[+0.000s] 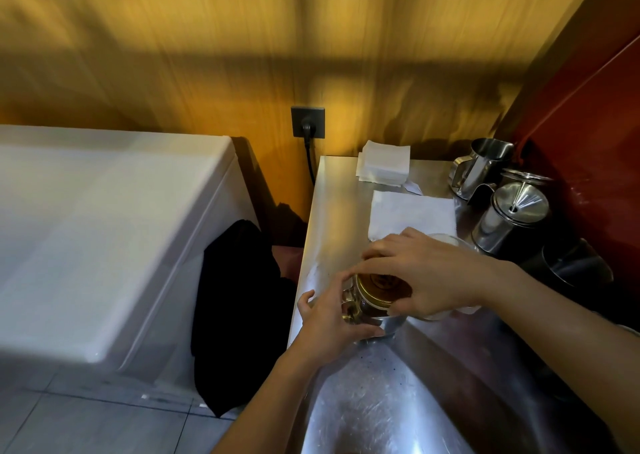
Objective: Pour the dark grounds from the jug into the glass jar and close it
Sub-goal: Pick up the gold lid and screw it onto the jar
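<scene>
We steady the upright glass jar at the steel counter's near edge, left hand wrapped round its side, right hand clamped on the gold lid directly above

Brushed steel counter, glossy metal pitchers, matt paper napkins, wood-grain wall.

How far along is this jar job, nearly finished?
Nearly, it seems. The jar already holds something dark, so the pouring looks done. Now the right hand is on the gold lid at the jar's mouth, while the left hand steadies the glass. Whether the lid is fully shut can't be told.
</scene>
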The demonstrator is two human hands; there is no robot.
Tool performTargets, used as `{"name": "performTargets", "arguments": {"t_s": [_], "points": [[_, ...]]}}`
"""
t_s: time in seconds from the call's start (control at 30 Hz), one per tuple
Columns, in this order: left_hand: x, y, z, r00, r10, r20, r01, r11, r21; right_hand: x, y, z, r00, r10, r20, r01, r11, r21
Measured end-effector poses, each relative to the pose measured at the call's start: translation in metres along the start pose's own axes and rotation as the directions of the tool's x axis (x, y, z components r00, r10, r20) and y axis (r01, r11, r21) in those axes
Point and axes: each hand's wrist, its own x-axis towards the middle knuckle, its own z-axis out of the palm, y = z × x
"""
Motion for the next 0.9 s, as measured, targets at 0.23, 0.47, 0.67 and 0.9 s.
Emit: {"name": "performTargets", "arguments": {"t_s": [0.23,0.47,0.67,0.9], "points": [[-0.001,0.002,-0.001,1.000,-0.030,0.010,0.030,0.999,-0.027,0.005,-0.001,0.006,0.976,0.199,-0.089,-0.207,0.974,-0.092],[-0.001,0.006,-0.003,1.000,-0.026,-0.003,0.026,1.000,-0.009,-0.004,0.006,0.006,0.999,0.022,-0.028,-0.020,0.997,0.079],[-0.002,0.008,-0.003,0.999,-0.048,-0.010,0.048,0.999,0.000,-0.005,0.005,0.010,0.986,0.128,-0.111,-0.131,0.991,-0.022],[0.000,0.008,-0.002,0.997,-0.077,0.015,0.077,0.997,0.022,-0.007,0.010,0.014,0.985,0.127,-0.118,-0.136,0.988,-0.069]]}}
